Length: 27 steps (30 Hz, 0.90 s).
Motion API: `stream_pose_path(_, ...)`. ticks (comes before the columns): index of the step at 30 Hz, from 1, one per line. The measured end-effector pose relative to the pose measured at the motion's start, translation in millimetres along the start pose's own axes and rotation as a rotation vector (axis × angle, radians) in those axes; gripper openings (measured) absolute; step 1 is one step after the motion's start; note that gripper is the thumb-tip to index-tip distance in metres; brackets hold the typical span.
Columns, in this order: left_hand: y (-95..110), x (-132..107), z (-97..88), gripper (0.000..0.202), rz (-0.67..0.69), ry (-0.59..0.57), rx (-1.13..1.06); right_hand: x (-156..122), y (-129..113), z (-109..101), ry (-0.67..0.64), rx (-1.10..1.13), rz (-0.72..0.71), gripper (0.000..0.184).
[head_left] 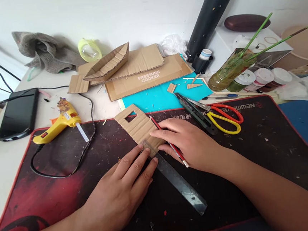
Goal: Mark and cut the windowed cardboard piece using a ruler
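A small brown cardboard piece [137,126] with a rectangular hole cut near its far end lies on the dark mat. Across its near end rests a metal ruler [181,185], slanting down to the right. The fingertips of my left hand [127,179] press the ruler's end against the cardboard. In my right hand [183,140] is a red and black pencil [175,150], its eraser end toward me and its point toward the upper left. Two fingers of that hand reach onto the cardboard's right edge. The left thumb is mostly hidden.
Left of the cardboard lies a yellow glue gun [58,127] with its cord, beyond it a phone [19,113]. A utility knife [195,113] and scissors [224,118] lie right. Behind are a cardboard boat shape [109,65], cardboard sheets [147,76] and a brush jar [225,71].
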<state>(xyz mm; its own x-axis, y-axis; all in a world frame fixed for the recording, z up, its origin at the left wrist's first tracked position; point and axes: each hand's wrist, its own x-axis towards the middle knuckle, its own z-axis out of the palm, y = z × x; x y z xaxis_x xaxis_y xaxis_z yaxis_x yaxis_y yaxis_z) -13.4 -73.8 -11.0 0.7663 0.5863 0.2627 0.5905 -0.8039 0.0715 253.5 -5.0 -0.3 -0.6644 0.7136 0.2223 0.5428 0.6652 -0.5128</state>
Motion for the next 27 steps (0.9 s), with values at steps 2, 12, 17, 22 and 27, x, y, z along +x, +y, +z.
stream_pose_path(2, 0.0, 0.2, 0.0, 0.04, 0.0, 0.001, -0.001, 0.3, -0.1, 0.0, 0.0, -0.002, 0.002, 0.029)
stream_pose_path(12, -0.9, 0.9, -2.0, 0.04, 0.011, -0.006, 0.004, 1.3, -1.2, 0.2, -0.006, 0.005, 0.002, 0.028)
stream_pose_path(17, -0.8, 1.4, -2.3, 0.039, 0.008, -0.006, 0.017, 1.1, -1.1, 0.1, -0.004, -0.004, -0.001, 0.028)
stream_pose_path(22, -0.6, 1.8, -2.1, 0.04, 0.009, -0.006, 0.015, 1.6, -1.3, 0.1, 0.0, 0.0, -0.009, 0.028)
stream_pose_path(27, -1.2, 2.2, -3.3, 0.04, 0.01, -0.009, 0.021, 1.8, -1.1, 1.0, 0.008, -0.002, -0.017, 0.028)
